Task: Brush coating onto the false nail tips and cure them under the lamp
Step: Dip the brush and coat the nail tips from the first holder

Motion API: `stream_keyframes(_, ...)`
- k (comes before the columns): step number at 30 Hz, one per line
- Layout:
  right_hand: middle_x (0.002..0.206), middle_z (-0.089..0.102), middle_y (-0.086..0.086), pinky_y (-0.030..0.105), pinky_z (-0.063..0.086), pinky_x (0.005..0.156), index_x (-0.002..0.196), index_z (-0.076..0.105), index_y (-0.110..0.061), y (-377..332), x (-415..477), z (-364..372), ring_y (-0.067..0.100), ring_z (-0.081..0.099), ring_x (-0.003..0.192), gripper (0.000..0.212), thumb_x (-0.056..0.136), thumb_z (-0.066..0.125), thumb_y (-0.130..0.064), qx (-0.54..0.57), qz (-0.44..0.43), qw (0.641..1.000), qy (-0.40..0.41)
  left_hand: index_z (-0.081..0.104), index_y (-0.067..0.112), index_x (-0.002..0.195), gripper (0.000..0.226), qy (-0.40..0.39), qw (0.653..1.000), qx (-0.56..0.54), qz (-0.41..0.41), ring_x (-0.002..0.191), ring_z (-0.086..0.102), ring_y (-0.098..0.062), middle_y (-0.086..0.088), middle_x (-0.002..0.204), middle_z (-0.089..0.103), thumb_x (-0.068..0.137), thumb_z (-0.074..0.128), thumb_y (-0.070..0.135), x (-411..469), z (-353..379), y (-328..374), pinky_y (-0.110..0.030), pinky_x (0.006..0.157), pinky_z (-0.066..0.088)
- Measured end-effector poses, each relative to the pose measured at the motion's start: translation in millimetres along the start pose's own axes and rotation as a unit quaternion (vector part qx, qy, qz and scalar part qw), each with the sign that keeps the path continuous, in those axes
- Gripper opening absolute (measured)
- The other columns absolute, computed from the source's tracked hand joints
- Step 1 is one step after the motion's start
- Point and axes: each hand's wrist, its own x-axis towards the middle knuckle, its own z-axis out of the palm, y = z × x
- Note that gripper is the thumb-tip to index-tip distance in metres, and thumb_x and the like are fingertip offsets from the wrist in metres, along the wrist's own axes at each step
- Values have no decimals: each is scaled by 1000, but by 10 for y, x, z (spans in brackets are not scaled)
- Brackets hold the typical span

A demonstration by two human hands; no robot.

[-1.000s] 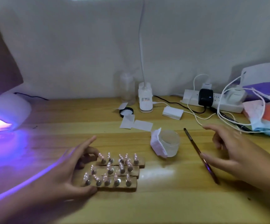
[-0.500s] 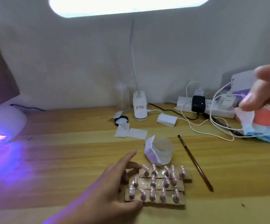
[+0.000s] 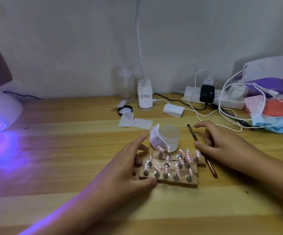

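Observation:
Several pink false nail tips stand on small pegs on a brown holder block (image 3: 169,179) in the middle of the wooden table. My left hand (image 3: 129,167) holds the block's left end, thumb on its near edge and fingers at its far side. My right hand (image 3: 222,143) hovers just right of the block with fingers loosely bent, over a thin brown brush (image 3: 212,168) lying on the table; whether it touches the brush is unclear. A frosted jar (image 3: 169,138) with a white wipe against it sits right behind the block. The curing lamp (image 3: 0,112) glows purple at far left.
A white desk lamp base (image 3: 145,97), a clear bottle (image 3: 125,85), a black lid (image 3: 124,110) and paper pieces lie behind the jar. A power strip (image 3: 213,97) with white cables and a pile of bags (image 3: 276,109) fill the back right.
My right hand came down from the raised position at the right to hover by the brush beside the block. My left hand stays on the holder block.

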Motion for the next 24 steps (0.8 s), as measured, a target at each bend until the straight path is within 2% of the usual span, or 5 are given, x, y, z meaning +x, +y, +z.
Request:
stream_keyframes(6, 71, 54, -4, 24, 40, 59, 128, 42, -42, -56, -19, 24, 6, 52, 67, 44, 92, 58, -23, -30, -53, 998, 19, 22, 54, 139, 92, 25, 999, 19, 24, 96, 55, -7, 36, 124, 34, 68, 77, 35, -64, -12, 30, -12, 82, 47)
stream_keyframes(10, 81, 63, -7, 17, 40, 61, 114, 61, -47, 36, -93, -58, 7, 55, 71, 34, 97, 52, -19, 151, -57, 984, 71, 45, 47, 118, 55, 40, 994, 102, 21, 104, 50, 2, 30, 117, 44, 68, 68, 52, -155, -117, -1, -11, 87, 42)
stream_keyframes(15, 77, 65, -8, 12, 44, 58, 111, 68, -28, 183, -81, -65, 6, 54, 69, 40, 97, 45, 2, 379, -5, 917, 125, 55, 48, 85, 24, 24, 988, 146, 35, 103, 45, 1, 24, 101, 55, 72, 74, 53, -163, -161, 44, -12, 85, 34)
stream_keyframes(20, 88, 71, 4, 14, 51, 66, 104, 53, -30, 148, -107, -46, 4, 65, 76, 23, 85, 62, -19, 419, -58, 885, 194, 64, 36, 89, 30, -33, 984, 142, 98, 102, 46, -1, 21, 97, 57, 75, 66, 63, -202, -135, 88, -12, 88, 34)
stream_keyframes(24, 85, 70, 5, 19, 50, 63, 100, 53, -28, 150, -112, -42, 14, 63, 75, 25, 99, 48, -3, 416, -87, 880, 212, 66, 40, 101, 28, -61, 982, 137, 116, 104, 47, -2, 23, 98, 57, 82, 62, 60, -206, -120, 126, -14, 89, 37)
